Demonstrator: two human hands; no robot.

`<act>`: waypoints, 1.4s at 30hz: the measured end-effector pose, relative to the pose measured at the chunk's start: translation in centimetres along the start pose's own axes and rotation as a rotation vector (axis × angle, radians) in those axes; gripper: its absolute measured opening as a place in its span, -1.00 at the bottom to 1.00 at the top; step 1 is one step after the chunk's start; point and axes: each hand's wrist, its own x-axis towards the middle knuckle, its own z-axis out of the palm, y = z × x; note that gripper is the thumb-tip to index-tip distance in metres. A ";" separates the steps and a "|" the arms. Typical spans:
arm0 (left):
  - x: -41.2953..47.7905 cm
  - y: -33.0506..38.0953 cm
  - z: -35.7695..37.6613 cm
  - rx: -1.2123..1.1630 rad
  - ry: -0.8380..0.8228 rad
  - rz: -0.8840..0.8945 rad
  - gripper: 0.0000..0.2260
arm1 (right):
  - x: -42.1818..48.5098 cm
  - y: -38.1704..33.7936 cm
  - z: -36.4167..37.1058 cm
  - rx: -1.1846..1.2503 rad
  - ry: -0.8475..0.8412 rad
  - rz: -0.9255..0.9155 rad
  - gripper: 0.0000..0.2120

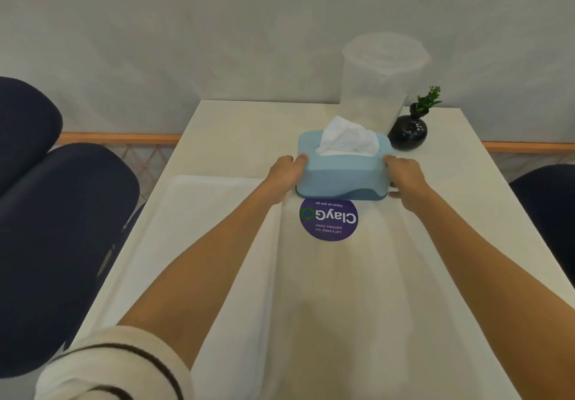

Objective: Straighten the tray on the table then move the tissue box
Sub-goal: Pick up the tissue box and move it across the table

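Note:
A light blue tissue box (339, 172) with a white tissue sticking out of its top stands on the white table (435, 244), near the far middle. My left hand (284, 175) grips its left end and my right hand (406, 178) grips its right end. A white tray (199, 231) lies flat on the left half of the table, its long sides parallel to the table's edge, partly under my left forearm.
A tall clear plastic container (378, 88) and a small black vase with a green sprig (409, 130) stand just behind the box. A round purple sticker (328, 220) lies in front of it. Dark blue chairs (53, 213) flank the table; a grey wall is behind.

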 end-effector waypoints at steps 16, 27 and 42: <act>1.4 -0.2 -1.6 -0.175 -0.036 0.046 -0.71 | 0.6 -0.9 1.9 0.032 0.009 -0.091 -0.69; 3.1 0.1 -11.7 -0.265 0.092 0.116 -0.79 | -1.3 -6.4 10.1 0.078 -0.026 -0.250 -0.64; 11.8 -2.7 -21.2 -0.262 0.211 -0.088 -0.74 | 2.2 -11.0 23.5 -0.030 -0.166 -0.151 -0.63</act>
